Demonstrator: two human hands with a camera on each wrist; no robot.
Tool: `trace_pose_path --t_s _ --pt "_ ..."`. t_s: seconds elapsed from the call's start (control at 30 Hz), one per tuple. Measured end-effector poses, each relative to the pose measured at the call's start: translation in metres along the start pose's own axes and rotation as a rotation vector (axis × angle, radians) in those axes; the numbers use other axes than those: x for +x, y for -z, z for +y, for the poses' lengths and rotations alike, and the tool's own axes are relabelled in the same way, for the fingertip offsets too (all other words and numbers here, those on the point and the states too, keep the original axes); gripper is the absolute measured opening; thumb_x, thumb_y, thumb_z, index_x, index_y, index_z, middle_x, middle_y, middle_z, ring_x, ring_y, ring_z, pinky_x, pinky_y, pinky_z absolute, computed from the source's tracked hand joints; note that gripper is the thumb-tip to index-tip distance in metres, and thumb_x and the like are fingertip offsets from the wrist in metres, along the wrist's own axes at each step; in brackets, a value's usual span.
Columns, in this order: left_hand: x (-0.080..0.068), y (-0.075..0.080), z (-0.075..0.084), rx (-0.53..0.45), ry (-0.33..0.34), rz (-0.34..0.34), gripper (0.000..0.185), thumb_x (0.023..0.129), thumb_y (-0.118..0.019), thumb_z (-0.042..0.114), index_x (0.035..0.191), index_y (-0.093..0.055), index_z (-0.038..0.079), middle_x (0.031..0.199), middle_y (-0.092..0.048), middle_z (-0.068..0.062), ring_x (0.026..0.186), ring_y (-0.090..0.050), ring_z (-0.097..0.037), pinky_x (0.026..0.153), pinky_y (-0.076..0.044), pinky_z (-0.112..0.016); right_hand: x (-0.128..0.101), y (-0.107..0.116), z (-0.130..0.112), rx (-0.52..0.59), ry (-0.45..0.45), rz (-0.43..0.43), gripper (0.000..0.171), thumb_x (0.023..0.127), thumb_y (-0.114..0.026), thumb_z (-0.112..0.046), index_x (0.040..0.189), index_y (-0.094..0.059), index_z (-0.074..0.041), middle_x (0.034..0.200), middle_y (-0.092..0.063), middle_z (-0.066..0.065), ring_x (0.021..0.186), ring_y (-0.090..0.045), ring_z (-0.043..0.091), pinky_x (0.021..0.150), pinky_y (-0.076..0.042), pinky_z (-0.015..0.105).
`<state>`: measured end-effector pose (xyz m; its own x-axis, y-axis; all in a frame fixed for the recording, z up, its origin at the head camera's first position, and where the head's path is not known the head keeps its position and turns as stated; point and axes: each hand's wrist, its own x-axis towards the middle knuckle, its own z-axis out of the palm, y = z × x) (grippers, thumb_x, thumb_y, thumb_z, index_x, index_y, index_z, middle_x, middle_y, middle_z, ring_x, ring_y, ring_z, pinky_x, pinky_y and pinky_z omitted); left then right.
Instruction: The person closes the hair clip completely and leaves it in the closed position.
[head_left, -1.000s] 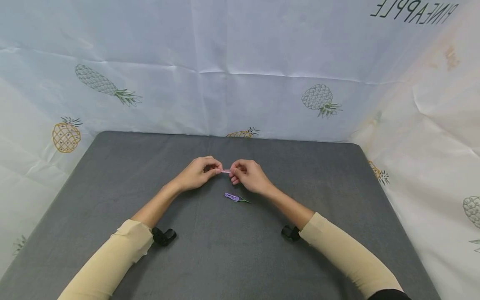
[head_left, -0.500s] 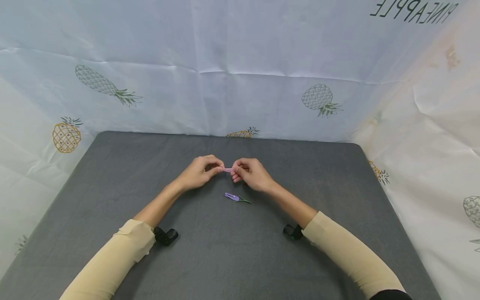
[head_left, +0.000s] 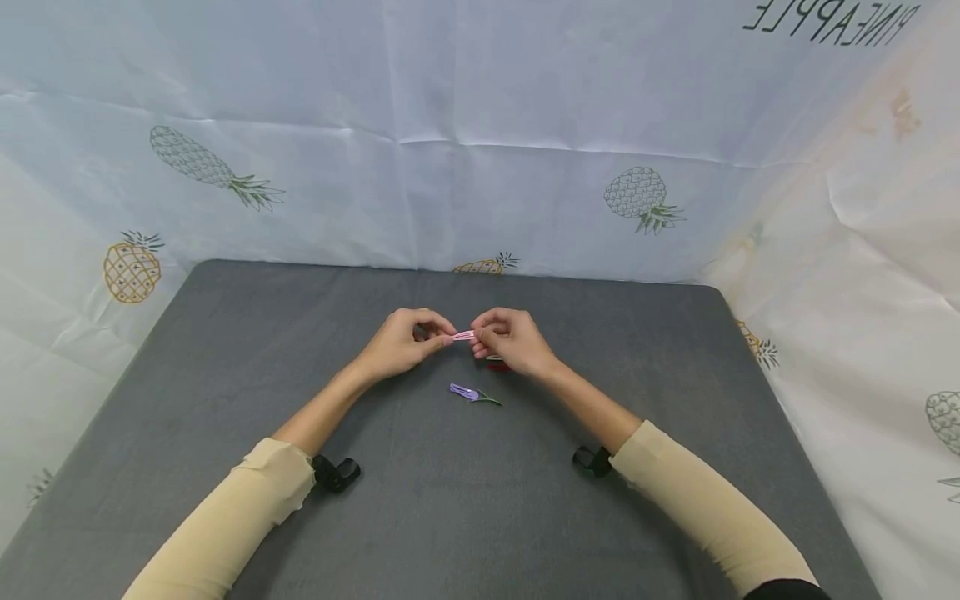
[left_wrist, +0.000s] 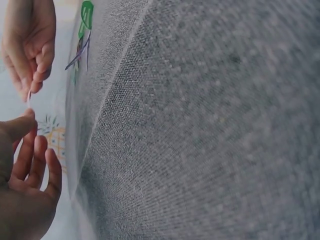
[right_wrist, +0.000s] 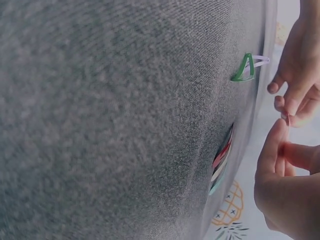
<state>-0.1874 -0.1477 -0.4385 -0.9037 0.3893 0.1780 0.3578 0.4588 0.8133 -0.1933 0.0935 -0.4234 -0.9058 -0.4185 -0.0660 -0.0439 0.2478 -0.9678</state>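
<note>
A pink hair clip spans the small gap between my two hands, above the table. My left hand pinches its left end between thumb and index finger. At the other end, the thumb and fingers of my right hand pinch it. On the cloth nearer to me lie a purple hair clip and a green hair clip, one against the other. Partly hidden under my right hand are a red hair clip, a whitish one and a teal one, lying side by side.
A dark grey cloth covers the table. Behind it hangs a white curtain printed with pineapples, which continues along both sides. A black wrist camera sits at the left sleeve, another camera at the right.
Both hands have drifted slightly right and away from me with the pink hair clip. More of the clip shows between the fingertips. Red and whitish clips have come into sight below the right hand.
</note>
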Motion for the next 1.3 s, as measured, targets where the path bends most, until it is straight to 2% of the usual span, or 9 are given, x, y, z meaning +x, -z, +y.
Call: trace_pose_path --t_s 0.23,0.47,0.6,0.73,0.93,0.97,1.07,1.2,1.3 --pt "0.004 -0.002 -0.001 0.004 0.001 0.021 0.007 0.101 -0.078 0.014 0.104 -0.083 0.009 0.09 -0.078 -0.008 0.082 -0.065 -0.014 0.073 -0.051 -0.024 0.0 0.005 0.0 0.015 -0.012 -0.008 0.022 0.108 -0.059 0.003 0.125 -0.067 0.014 0.114 -0.074 0.039 0.084 -0.078 0.013 0.085 -0.067 0.039" --pt "0.006 -0.004 0.0 0.037 -0.005 0.037 0.008 0.101 -0.079 0.015 0.103 -0.082 0.009 0.088 -0.077 -0.006 0.08 -0.064 -0.013 0.073 -0.051 -0.027 -0.001 0.009 -0.002 -0.009 -0.06 -0.001 0.025 0.104 -0.066 0.002 0.128 -0.069 0.011 0.115 -0.076 0.034 0.087 -0.079 0.018 0.088 -0.067 0.042" --pt "0.009 -0.006 -0.001 0.054 -0.003 0.047 0.009 0.101 -0.079 0.016 0.103 -0.082 0.008 0.089 -0.077 -0.007 0.081 -0.064 -0.013 0.074 -0.052 -0.028 0.0 0.011 0.0 -0.056 -0.04 0.005 0.024 0.103 -0.068 0.001 0.126 -0.071 0.01 0.114 -0.076 0.033 0.088 -0.08 0.021 0.087 -0.067 0.041" --pt "0.011 -0.008 0.0 0.061 0.008 0.053 0.01 0.101 -0.079 0.017 0.102 -0.082 0.007 0.089 -0.077 -0.008 0.081 -0.064 -0.014 0.074 -0.051 -0.026 0.0 0.014 0.002 -0.149 -0.003 0.024 0.022 0.103 -0.071 -0.003 0.123 -0.075 0.005 0.112 -0.078 0.029 0.09 -0.08 0.029 0.084 -0.067 0.039" --pt "0.014 -0.01 0.0 0.083 0.006 0.046 0.011 0.101 -0.079 0.016 0.102 -0.082 0.006 0.087 -0.076 -0.008 0.077 -0.062 -0.014 0.071 -0.047 -0.025 0.003 0.018 0.007 -0.221 0.027 0.043 0.019 0.103 -0.073 -0.008 0.119 -0.079 0.001 0.107 -0.08 0.024 0.092 -0.079 0.039 0.083 -0.066 0.044" --pt "0.015 -0.01 0.0 0.085 0.011 0.043 0.011 0.101 -0.079 0.016 0.102 -0.082 0.006 0.087 -0.076 -0.008 0.076 -0.062 -0.014 0.07 -0.047 -0.025 0.003 0.018 0.007 -0.226 0.028 0.043 0.019 0.103 -0.073 -0.008 0.119 -0.079 0.001 0.106 -0.08 0.024 0.092 -0.079 0.039 0.083 -0.065 0.044" --pt "0.017 -0.012 -0.001 0.096 0.028 0.029 0.01 0.101 -0.078 0.015 0.103 -0.082 0.005 0.086 -0.075 -0.009 0.073 -0.061 -0.014 0.069 -0.046 -0.025 0.006 0.02 0.011 -0.254 0.031 0.041 0.018 0.103 -0.074 -0.009 0.117 -0.08 0.001 0.103 -0.08 0.022 0.09 -0.078 0.036 0.078 -0.063 0.033" --pt "0.02 -0.014 -0.003 0.106 0.045 0.009 0.009 0.102 -0.076 0.013 0.102 -0.082 0.005 0.087 -0.076 -0.01 0.071 -0.058 -0.013 0.067 -0.045 -0.024 0.008 0.02 0.014 -0.294 0.027 0.045 0.018 0.102 -0.075 -0.01 0.116 -0.081 -0.001 0.101 -0.08 0.018 0.085 -0.076 0.03 0.071 -0.055 0.021" --pt "0.021 -0.015 -0.003 0.116 0.053 -0.003 0.009 0.102 -0.076 0.012 0.101 -0.082 0.005 0.086 -0.076 -0.009 0.069 -0.055 -0.011 0.065 -0.043 -0.023 0.009 0.02 0.015 -0.323 0.023 0.049 0.017 0.101 -0.077 -0.011 0.114 -0.082 -0.002 0.098 -0.08 0.016 0.08 -0.073 0.022 0.07 -0.054 0.021"
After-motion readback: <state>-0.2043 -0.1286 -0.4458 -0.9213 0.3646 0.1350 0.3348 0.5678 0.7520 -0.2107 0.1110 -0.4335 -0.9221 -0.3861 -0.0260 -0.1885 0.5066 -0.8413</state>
